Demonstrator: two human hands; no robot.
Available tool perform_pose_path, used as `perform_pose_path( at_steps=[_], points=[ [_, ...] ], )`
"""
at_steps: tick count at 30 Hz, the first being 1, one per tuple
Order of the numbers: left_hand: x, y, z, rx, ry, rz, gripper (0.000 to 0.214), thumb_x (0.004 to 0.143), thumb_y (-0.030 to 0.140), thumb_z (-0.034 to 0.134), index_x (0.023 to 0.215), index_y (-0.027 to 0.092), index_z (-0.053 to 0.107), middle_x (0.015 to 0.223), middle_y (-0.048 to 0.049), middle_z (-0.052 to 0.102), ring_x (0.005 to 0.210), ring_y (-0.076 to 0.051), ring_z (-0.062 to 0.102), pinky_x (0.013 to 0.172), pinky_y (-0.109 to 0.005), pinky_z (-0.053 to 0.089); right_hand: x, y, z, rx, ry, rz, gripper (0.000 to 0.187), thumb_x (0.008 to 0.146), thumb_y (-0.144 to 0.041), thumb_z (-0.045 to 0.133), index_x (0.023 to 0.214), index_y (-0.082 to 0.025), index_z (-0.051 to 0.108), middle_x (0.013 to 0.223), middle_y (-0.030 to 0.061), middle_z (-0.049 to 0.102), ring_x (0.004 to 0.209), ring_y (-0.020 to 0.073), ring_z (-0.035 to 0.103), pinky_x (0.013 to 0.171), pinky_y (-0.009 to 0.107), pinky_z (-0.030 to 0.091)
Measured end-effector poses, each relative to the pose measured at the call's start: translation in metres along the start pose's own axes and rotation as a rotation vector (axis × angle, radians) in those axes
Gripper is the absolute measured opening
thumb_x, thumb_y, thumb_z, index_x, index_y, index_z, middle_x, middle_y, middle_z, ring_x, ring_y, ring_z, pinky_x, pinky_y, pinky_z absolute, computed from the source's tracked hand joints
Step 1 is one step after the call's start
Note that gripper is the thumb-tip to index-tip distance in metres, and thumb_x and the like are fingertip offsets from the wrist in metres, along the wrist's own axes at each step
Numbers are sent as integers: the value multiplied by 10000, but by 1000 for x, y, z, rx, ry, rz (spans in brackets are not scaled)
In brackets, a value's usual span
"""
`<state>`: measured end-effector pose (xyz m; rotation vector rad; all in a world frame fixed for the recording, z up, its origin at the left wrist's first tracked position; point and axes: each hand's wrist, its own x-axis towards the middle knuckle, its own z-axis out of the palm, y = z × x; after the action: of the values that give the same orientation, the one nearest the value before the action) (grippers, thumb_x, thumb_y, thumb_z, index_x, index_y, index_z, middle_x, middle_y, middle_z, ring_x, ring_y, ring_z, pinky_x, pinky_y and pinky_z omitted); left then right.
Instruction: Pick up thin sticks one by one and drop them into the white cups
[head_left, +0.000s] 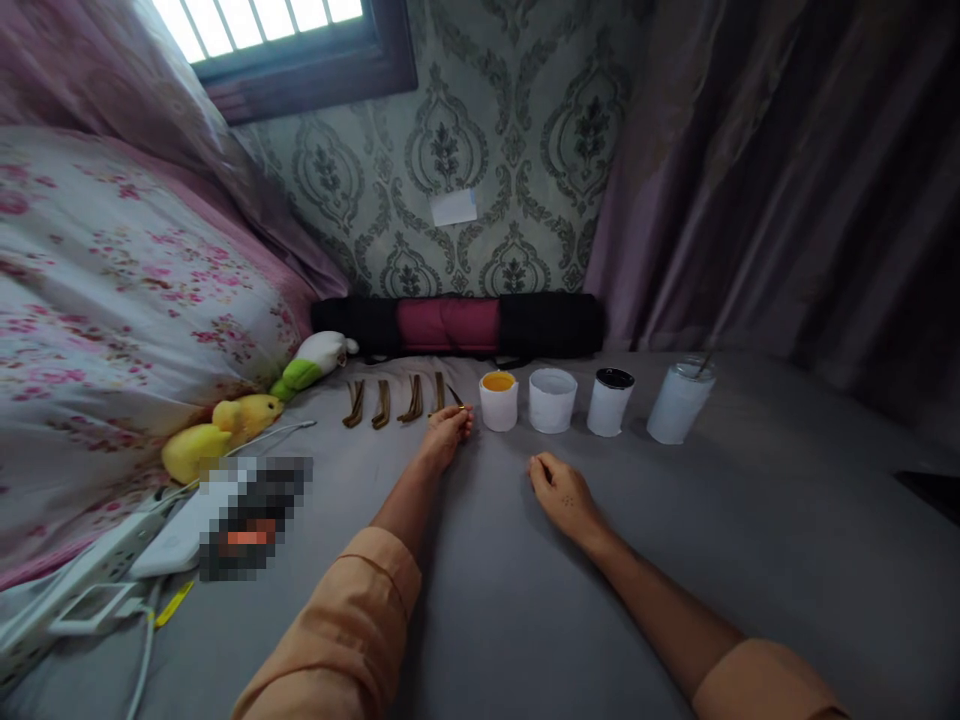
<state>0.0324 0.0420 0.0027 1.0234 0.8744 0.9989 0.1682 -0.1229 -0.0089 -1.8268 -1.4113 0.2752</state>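
My left hand (448,432) is closed in a pinch on a thin dark strip (454,394), which points up and away from the fingertips. Just left of it lie several small bundles of brown strips (412,398) in a row on the grey sheet (495,600). To its right stands a white-wrapped cup with orange-yellow contents (499,408). My right hand (564,492) rests on the sheet with fingers curled and nothing visible in them. Beyond it are a white cup (553,408) and a white-wrapped cup with black contents (609,408).
A jar (677,405) with a thin stick in it stands at the right end of the row. A black and maroon roll (450,326) lies along the wall. At left are plush toys (196,452), a power strip (71,590), cables and a floral cloth (150,270).
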Motion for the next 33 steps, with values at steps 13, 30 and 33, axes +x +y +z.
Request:
perform_pose_path(
  at_steps=[13,30,33],
  points=[
    [-31,-15,8,105,32,146,255,676,280,576,869,112,578,714,-46,612,478,-61,490,424,-168,363,-1,-1,-1,19,-7,-19,332,839,-343,307,651,-169,518,590,16,548,540,104,469,530,213,293],
    [-66,-19,23,302,9,296,279,695,301,558,898,131,647,722,-45,641,485,-82,514,433,-184,391,0,-3,-7,108,-35,3,315,836,-352,335,765,-170,580,652,18,589,607,123,523,583,221,339],
    [-70,-20,24,368,8,365,274,716,309,543,905,146,658,704,-33,639,498,-87,519,468,-191,400,0,-4,-8,138,-42,10,322,835,-352,337,817,-165,600,661,19,595,606,125,532,583,224,350]
  ],
)
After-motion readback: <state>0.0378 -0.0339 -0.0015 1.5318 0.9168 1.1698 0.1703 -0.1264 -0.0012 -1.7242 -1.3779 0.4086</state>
